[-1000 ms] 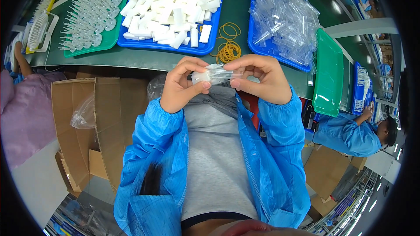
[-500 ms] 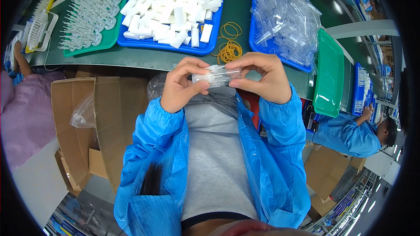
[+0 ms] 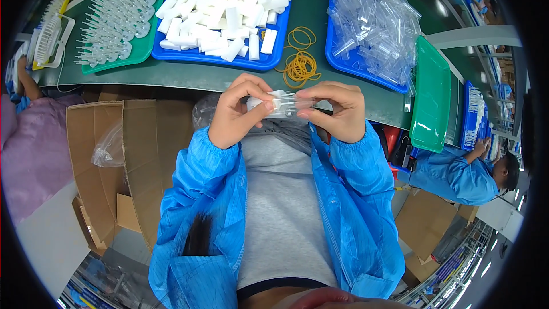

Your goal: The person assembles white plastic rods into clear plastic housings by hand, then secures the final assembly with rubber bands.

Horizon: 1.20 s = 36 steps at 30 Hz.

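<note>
- Head view: a small bundle (image 3: 283, 105) of white pieces with thin clear stems was held in the air between the 2 hands, just before the near edge of the green table (image 3: 171, 80).
- Left hand (image 3: 237, 111) gripped the bundle's white end between thumb and fingers.
- Right hand (image 3: 338, 110) pinched its clear end; glare hid the exact contact.
- Beyond the hands, white blocks (image 3: 229, 0) filled a blue tray (image 3: 257, 65).
- Yellow rubber bands (image 3: 301, 68) lay just right of that tray.
- Farther right, clear tubes (image 3: 374, 17) were heaped in another container, with a green tray (image 3: 429, 106) beside it.
- Far left, translucent droppers (image 3: 120, 17) stood in rows.
</note>
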Available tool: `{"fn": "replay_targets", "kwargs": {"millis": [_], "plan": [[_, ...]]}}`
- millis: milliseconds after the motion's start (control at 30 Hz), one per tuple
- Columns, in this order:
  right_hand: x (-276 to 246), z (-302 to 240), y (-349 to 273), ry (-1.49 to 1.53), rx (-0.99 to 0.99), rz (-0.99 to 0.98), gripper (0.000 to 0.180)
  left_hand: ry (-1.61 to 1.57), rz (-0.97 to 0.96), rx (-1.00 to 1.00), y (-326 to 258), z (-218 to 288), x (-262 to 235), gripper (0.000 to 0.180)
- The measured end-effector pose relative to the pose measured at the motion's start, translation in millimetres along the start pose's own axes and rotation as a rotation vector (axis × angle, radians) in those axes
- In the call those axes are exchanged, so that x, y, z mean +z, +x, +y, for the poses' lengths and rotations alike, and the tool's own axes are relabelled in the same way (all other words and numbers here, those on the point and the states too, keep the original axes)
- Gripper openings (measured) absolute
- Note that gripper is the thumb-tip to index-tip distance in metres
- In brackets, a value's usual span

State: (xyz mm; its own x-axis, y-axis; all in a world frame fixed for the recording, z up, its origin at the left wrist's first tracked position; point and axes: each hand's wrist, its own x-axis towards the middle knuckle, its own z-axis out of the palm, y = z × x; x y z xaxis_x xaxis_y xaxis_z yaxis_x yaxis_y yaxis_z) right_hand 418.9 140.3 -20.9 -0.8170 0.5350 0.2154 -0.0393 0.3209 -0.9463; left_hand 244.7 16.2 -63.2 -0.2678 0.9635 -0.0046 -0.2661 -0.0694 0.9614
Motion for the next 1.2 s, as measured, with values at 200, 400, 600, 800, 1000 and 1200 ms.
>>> {"fn": "replay_targets", "kwargs": {"millis": [200, 400, 600, 800, 1000, 1200], "plan": [[-12, -11, 4, -0.187, 0.020, -0.053, 0.030, 0.106, -0.015, -0.043, -2, 9, -4, 0.021], [-10, -11, 4, -0.249, -0.123, -0.015, 0.031, -0.679, -0.247, -0.024, -6, -36, -28, 0.047], [5, -8, 10, -0.320, -0.329, 0.078, 0.033, -1.127, -0.372, -0.291, -8, -32, -10, 0.042], [5, -11, 19, -0.495, -0.470, 0.001, 0.030, -1.203, -0.457, -0.427, -11, -34, -3, 0.050], [3, 10, 8, -0.395, -0.496, 0.100, 0.027, -0.911, -0.303, -0.364, -11, -37, 5, 0.049], [10, 3, -15, 0.132, -0.246, 0.028, 0.029, -0.524, -0.216, -0.238, -12, -28, 10, 0.040]]}}
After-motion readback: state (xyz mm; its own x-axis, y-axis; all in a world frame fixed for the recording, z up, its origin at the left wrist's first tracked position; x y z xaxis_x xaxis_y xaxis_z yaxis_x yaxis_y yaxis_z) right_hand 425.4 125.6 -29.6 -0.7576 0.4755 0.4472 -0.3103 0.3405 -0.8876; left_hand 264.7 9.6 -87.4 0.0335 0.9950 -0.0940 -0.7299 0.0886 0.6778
